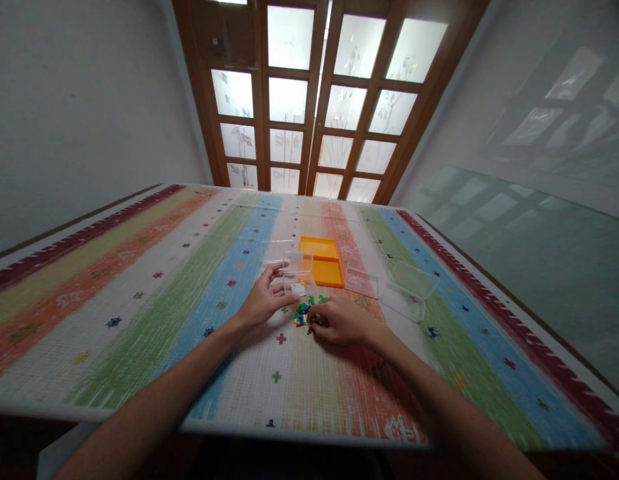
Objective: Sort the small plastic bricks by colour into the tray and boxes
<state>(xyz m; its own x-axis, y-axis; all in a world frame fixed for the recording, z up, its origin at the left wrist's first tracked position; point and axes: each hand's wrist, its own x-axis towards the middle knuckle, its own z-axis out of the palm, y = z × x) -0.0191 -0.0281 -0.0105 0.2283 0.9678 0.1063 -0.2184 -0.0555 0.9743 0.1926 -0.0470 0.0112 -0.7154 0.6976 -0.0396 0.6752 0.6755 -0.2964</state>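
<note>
My left hand (pixel 262 298) has its fingers and thumb curled round the near left side of a clear plastic box (pixel 305 263). Something white (pixel 298 290) shows inside or just behind the box's clear near wall. Right beside it lies a small heap of colourful little pieces (pixel 302 315), blue, green, yellow and white. Over the right edge of this heap is my right hand (pixel 342 318), fingers bent and pinched together. What sits between its fingertips is too small and dark to make out.
An orange box (pixel 319 247) lies opened flat beyond my hands. More clear plastic boxes (pixel 406 303) stand to the right, one smaller (pixel 362 283) near the orange one. A striped cloth (pixel 189 320) covers the table. Walls flank it, with glazed wooden doors (pixel 309 127) behind.
</note>
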